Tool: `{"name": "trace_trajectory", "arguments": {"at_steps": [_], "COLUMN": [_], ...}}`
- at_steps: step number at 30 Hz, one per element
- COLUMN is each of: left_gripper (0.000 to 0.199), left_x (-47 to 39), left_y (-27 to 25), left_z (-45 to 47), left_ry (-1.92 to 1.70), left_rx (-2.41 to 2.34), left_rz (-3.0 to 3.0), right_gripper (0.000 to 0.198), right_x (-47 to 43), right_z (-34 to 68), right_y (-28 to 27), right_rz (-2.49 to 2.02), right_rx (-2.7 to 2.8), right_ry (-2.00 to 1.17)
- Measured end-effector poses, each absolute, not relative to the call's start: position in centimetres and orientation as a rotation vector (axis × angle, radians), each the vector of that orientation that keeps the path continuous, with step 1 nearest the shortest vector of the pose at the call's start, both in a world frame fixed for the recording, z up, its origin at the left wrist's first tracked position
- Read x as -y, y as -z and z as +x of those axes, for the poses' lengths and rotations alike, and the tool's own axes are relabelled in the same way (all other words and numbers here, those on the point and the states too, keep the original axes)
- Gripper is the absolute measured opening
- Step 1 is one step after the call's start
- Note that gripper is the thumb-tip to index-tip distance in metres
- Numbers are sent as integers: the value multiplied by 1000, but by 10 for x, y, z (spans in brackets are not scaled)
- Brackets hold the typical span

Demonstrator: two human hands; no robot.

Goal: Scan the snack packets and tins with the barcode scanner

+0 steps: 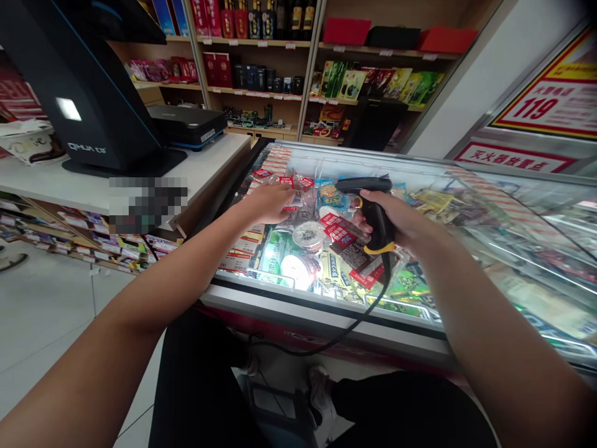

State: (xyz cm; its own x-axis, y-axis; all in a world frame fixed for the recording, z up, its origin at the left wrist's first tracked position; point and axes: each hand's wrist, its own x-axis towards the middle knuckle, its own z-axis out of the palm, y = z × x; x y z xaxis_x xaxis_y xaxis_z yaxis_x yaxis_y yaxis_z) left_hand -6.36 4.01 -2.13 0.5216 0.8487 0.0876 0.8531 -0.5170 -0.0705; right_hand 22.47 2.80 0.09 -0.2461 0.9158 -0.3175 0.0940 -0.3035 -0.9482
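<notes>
My right hand (pixel 402 219) is closed round the grip of a black and yellow barcode scanner (pixel 377 223), whose cable loops down in front of the freezer. Under the scanner lies a dark brown packet with a red label (pixel 339 230), on the glass top of a chest freezer (pixel 224 281). My left hand (pixel 271 203) lies palm down over several clear snack packets with red labels (pixel 306 182), touching them. Its fingers point right and are slightly bent; their undersides are hidden. Bagged goods and round tubs show through the glass.
To the left, a white counter (pixel 209 163) holds a black checkout terminal (pixel 107 112) and a black box-shaped device (pixel 189 124). Price tags (pixel 242 255) line the freezer's left end. Stocked shelves (pixel 261 43) stand behind. Wall signs (pixel 536 109) hang at the right.
</notes>
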Motion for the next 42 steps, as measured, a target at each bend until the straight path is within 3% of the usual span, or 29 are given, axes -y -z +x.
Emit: {"name": "trace_trajectory", "arguments": {"at_steps": [3, 5, 9, 18, 21, 30, 42], "left_gripper": [36, 47, 65, 56, 59, 43, 71], "left_x": [-24, -11, 8, -8, -23, -50, -42], "left_y": [27, 36, 52, 34, 33, 36, 35], "left_z": [-39, -20, 5, -15, -33, -72, -60], "left_ry": [229, 331, 223, 58, 67, 161, 120], "left_rx": [1260, 995, 690, 977, 1084, 1255, 1369], "left_rz": [-2833, -2987, -3087, -2906, -2910, -2893, -2830], "right_gripper": [20, 20, 20, 17, 19, 29, 30], "right_x": [-34, -36, -38, -40, -37, -32, -24], "right_z": [226, 226, 229, 231, 230, 236, 232], "right_y": [0, -2, -7, 3, 1, 3, -3], "right_rz": [-1278, -1273, -1319, -1271, -1301, -1392, -1413], "right_rx": [1174, 1082, 967, 1153, 1170, 1512, 1551], "right_ry": [-1563, -1549, -1555, -1570, -1577, -1742, -1752]}}
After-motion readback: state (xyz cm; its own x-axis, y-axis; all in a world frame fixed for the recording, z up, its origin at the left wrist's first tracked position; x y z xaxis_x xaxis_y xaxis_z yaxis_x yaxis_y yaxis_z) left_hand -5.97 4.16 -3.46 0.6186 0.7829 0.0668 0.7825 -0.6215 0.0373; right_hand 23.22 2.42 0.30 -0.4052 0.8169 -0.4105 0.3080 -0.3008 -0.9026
